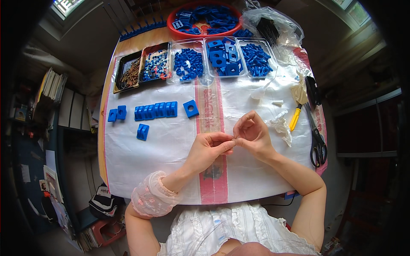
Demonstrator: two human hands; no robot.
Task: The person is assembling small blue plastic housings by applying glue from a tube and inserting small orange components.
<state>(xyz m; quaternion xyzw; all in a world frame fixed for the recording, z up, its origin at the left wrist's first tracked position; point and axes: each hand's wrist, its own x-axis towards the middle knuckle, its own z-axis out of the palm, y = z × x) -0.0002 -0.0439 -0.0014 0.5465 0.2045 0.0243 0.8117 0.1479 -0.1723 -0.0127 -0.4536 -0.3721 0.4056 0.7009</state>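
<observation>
My left hand [208, 148] and my right hand [256, 140] meet above the middle of the white woven sheet [158, 170]. Thumb and fingertips of each are pinched together, touching at the tips. Whatever lies between them is too small or hidden to make out. Beyond my left hand lies a square blue plate with a round hole [186, 105]. Further left is a row of blue arched blocks [155, 110], with a single blue block [142, 132] in front of it. Two more blue pieces [121, 112] sit at the left edge.
Along the back stand a black tray of screws [118, 88], clear trays of small blue parts [188, 64] and a red basin [171, 26] of blue pieces. On the right are crumpled paper [282, 129], a yellow-handled tool [295, 119], black scissors [318, 149] and a clear plastic bag [294, 30].
</observation>
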